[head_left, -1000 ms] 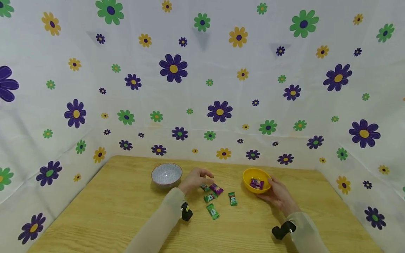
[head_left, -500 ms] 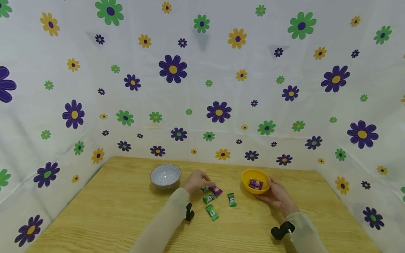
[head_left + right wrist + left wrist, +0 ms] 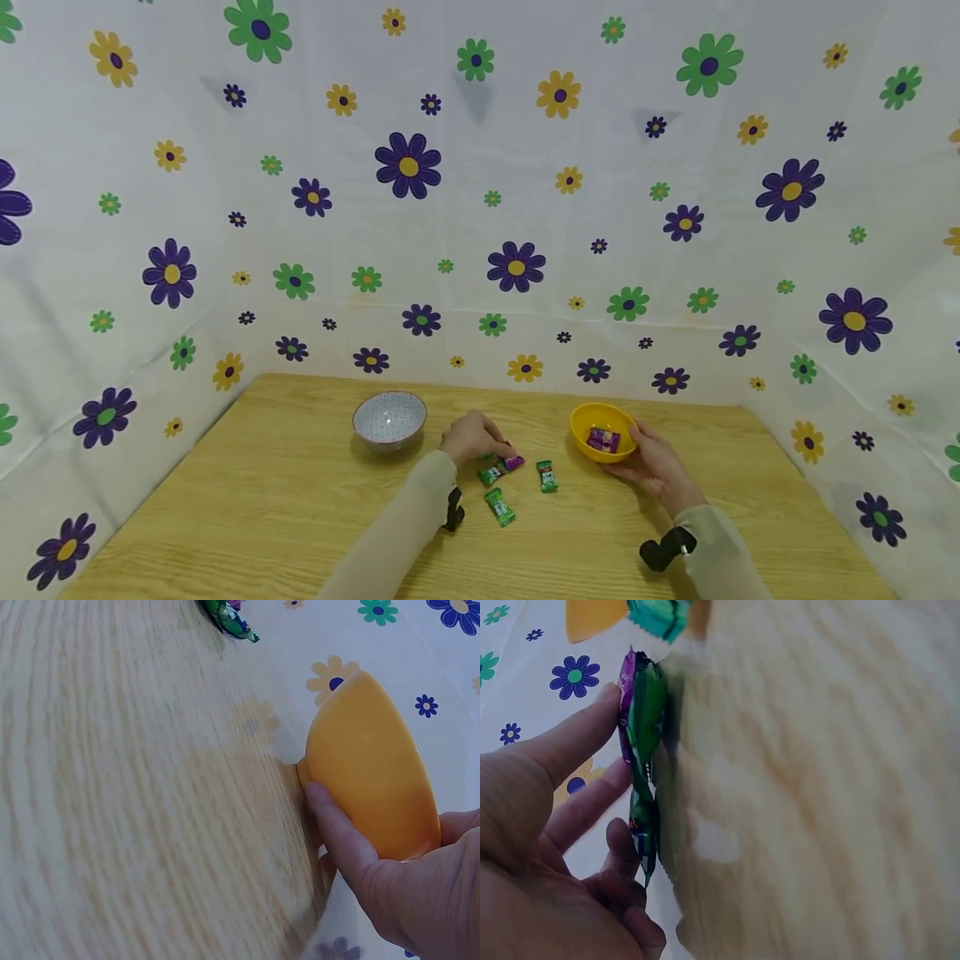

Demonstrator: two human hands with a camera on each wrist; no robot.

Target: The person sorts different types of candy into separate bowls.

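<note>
My left hand [image 3: 468,437] reaches down into a group of small wrapped candies. Its thumb and fingers pinch a purple-wrapped candy [image 3: 514,462], largely covered by the fingertips. In the left wrist view, the thumb tip lies against that purple wrapper, with a green-wrapped candy [image 3: 648,709] right beside it. My right hand [image 3: 660,473] grips a yellow bowl [image 3: 579,437] from its right side, one digit low near the base and the others up at the rim. Purple candies [image 3: 603,439] lie inside this bowl, which leans slightly toward the left.
A patterned grey bowl with a red rim [image 3: 389,417] stands left of my left hand. Two green candies, one upright in view [image 3: 547,477] and one nearer the front [image 3: 499,507], lie on the wooden table [image 3: 262,500]. A flower-printed sheet [image 3: 465,217] encloses the back and sides.
My left hand has moved slightly right and down onto the purple candy and now pinches it. My right hand keeps holding the yellow bowl in place.
</note>
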